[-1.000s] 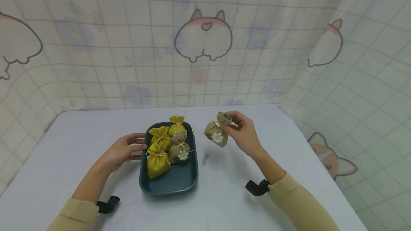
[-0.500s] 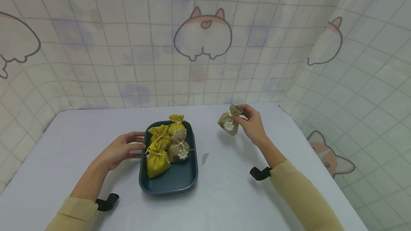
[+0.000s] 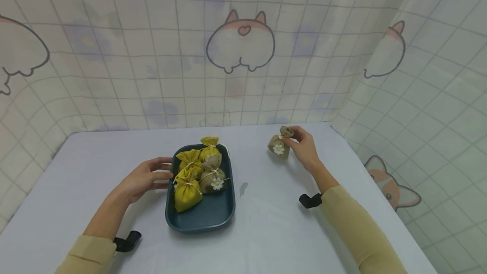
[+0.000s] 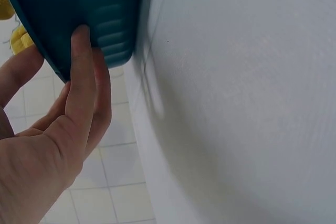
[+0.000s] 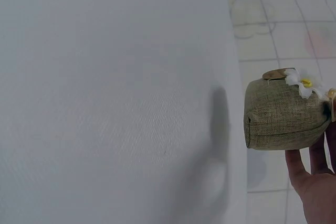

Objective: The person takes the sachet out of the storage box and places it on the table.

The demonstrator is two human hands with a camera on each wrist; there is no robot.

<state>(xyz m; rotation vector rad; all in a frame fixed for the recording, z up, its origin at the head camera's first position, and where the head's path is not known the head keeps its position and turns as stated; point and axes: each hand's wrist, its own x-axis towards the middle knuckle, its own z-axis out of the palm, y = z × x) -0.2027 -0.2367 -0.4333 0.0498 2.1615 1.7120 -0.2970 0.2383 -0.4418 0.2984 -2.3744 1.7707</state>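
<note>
My right hand [image 3: 305, 147] pinches the gathered neck of a tan drawstring pouch [image 3: 278, 146] with a white daisy, over the far right of the table. In the right wrist view the pouch [image 5: 286, 114] hangs apart from its shadow, fingers underneath its neck end. My left hand [image 3: 142, 177] touches the left side of a dark teal tray [image 3: 213, 219]; in the left wrist view its fingers [image 4: 81, 72] lie rather straight along the tray's outer wall, thumb at the rim. Three yellow pouches [image 3: 187, 193] and another tan pouch [image 3: 213, 176] sit in the tray's far part.
A white cloth covers the table [image 3: 262, 227], with a small grey mark [image 3: 243, 188] right of the tray. A tile-patterned curtain [image 3: 163, 62] with cartoon corgis stands behind and to the right. Black wrist mounts [image 3: 128, 241] jut from both sleeves.
My right hand has moved right and toward the far edge, carrying the tan pouch away from the tray. The left hand and tray have stayed in place.
</note>
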